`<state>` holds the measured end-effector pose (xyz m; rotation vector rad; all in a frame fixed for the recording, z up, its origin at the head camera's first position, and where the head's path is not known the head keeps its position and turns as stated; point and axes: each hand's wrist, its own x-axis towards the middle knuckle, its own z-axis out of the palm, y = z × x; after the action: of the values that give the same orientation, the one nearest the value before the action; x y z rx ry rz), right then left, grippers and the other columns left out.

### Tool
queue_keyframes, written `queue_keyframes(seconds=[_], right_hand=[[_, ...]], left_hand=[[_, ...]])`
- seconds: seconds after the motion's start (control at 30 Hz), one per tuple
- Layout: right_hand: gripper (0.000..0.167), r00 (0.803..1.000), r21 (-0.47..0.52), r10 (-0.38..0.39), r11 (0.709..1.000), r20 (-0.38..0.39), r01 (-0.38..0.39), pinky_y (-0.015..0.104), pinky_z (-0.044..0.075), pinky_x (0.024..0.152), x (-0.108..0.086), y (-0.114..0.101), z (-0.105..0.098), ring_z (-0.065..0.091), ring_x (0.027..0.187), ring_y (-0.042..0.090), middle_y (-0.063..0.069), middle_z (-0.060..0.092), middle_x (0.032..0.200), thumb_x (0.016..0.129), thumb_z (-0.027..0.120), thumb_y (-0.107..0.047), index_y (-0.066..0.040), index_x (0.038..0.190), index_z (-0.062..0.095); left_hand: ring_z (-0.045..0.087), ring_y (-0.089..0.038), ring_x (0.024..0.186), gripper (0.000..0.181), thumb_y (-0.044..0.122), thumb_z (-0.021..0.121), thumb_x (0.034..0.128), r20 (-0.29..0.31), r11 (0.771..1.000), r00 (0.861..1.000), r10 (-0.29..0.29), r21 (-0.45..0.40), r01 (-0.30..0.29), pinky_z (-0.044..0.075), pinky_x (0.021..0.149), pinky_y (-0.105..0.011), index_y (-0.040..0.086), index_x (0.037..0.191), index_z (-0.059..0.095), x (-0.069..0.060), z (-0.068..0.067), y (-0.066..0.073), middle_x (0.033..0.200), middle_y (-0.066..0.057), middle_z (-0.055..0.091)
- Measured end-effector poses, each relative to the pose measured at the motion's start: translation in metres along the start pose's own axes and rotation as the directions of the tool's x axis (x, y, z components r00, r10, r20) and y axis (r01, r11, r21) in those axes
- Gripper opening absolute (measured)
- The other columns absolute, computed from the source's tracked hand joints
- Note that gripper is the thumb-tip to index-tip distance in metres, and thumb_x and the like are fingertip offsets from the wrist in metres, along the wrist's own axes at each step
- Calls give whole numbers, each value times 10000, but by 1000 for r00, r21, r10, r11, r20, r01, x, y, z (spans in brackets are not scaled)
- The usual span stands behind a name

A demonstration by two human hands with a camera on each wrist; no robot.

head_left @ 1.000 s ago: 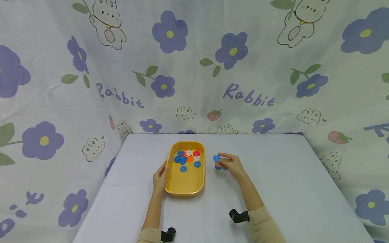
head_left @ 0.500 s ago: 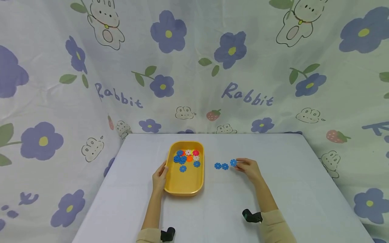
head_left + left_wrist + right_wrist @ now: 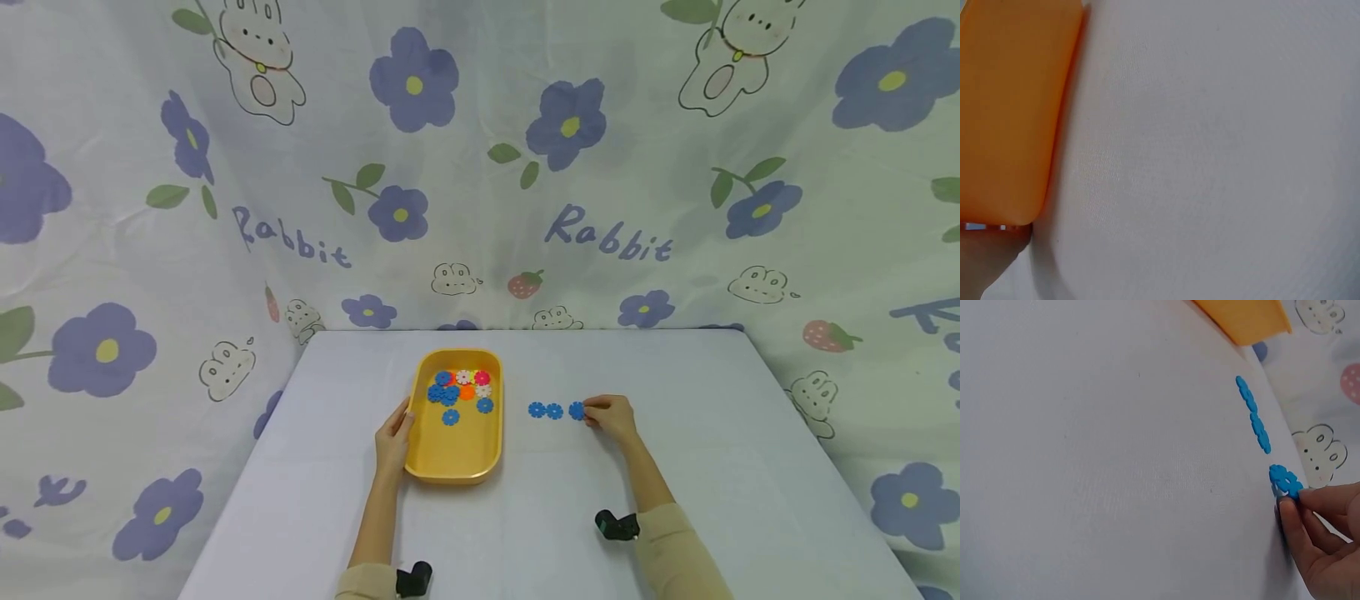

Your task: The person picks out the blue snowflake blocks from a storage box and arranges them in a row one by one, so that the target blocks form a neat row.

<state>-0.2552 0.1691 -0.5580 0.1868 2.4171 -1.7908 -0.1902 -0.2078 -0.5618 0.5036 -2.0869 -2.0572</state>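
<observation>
The left hand grips the left rim of a yellow tray; in the left wrist view that hand is at the tray's corner. Between thumb and fingers the right hand pinches a blue flower-shaped disc, low over the table and slightly tilted in the right wrist view. To its left two more blue discs lie side by side, with a small gap before the pinched one.
Inside the tray's far half lie several blue discs, an orange one, pink ones and white ones. A patterned curtain hangs behind and beside the white table.
The right hand has carried its blue disc rightward past the two lying discs, then lowered it toward the table in line with them. The left hand still holds the tray.
</observation>
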Motion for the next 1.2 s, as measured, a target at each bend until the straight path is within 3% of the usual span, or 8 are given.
queue_keyframes(seconds=[0.57, 0.83, 1.03, 1.2], right_hand=[[233, 997, -23, 3, 1000, 71, -1, 248, 568, 680, -2, -3, 5, 661, 721, 134, 273, 646, 1019, 883, 577, 36, 158, 1077, 619], [215, 999, -165, -40, 985, 32, 44, 254, 522, 624, -4, -7, 4, 602, 710, 143, 162, 683, 896, 878, 609, -49, 104, 1016, 671], [244, 998, -53, -63, 997, 9, 64, 271, 549, 646, -5, -19, 22, 631, 760, 244, 207, 672, 960, 880, 616, -48, 112, 1061, 650], [304, 994, 83, -91, 993, 66, 85, 297, 568, 689, -8, -39, 52, 654, 775, 255, 215, 675, 950, 871, 648, -66, 126, 1106, 623]], left_hand=[[417, -293, 1287, 442, 215, 517, 977, 4, 1000, 1000, -8, -10, 8, 364, 1057, -408, 70, 1392, 463, 1, 0, 0, 1441, -168, 408], [417, -308, 1284, 437, 199, 512, 979, 3, 1000, 1000, -7, -6, 7, 361, 1062, -417, 59, 1390, 462, -1, 0, 4, 1437, -185, 407], [406, -347, 1282, 423, 132, 494, 981, 10, 1000, 1000, -15, -5, 15, 371, 1055, -408, 3, 1381, 449, -13, 1, 23, 1427, -231, 400], [409, -326, 1285, 432, 180, 495, 987, 7, 1000, 1000, -13, -21, 14, 355, 1066, -429, 45, 1395, 449, -3, 1, 5, 1436, -203, 401]])
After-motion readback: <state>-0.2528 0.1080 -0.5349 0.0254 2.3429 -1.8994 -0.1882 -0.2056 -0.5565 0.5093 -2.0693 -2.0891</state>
